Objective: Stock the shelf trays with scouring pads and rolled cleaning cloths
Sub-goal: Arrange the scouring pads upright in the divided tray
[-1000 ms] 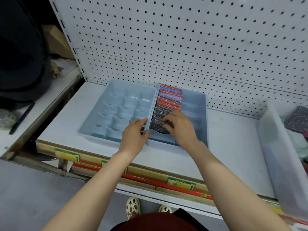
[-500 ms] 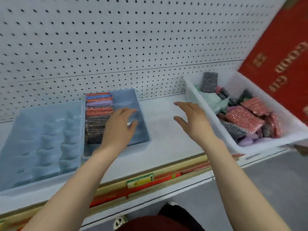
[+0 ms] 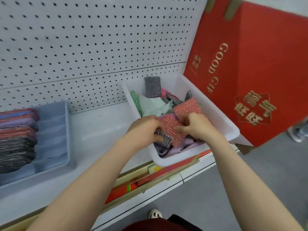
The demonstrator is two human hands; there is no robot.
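A white plastic bin [image 3: 221, 117] on the shelf's right end holds loose scouring pads and cloths in grey, red, purple and green. Both my hands are inside it. My left hand [image 3: 145, 127] grips a grey scouring pad [image 3: 164, 138] at its left side. My right hand [image 3: 195, 125] pinches a red scouring pad [image 3: 171, 130] that lies over the grey one. A second red pad [image 3: 187, 107] sits just behind my right hand. At the far left, a blue tray [image 3: 53, 130] holds a row of upright pads [image 3: 16, 135] in its left column.
A large red gift box [image 3: 260, 67] leans against the shelf end right of the bin. White pegboard [image 3: 83, 47] backs the shelf. Bare white shelf [image 3: 100, 129] lies between the tray and the bin. The bin overhangs the shelf's front edge.
The view has swung right from the blue trays to the white bin. Both hands left the tray, crossed the shelf and now grip pads inside the bin.
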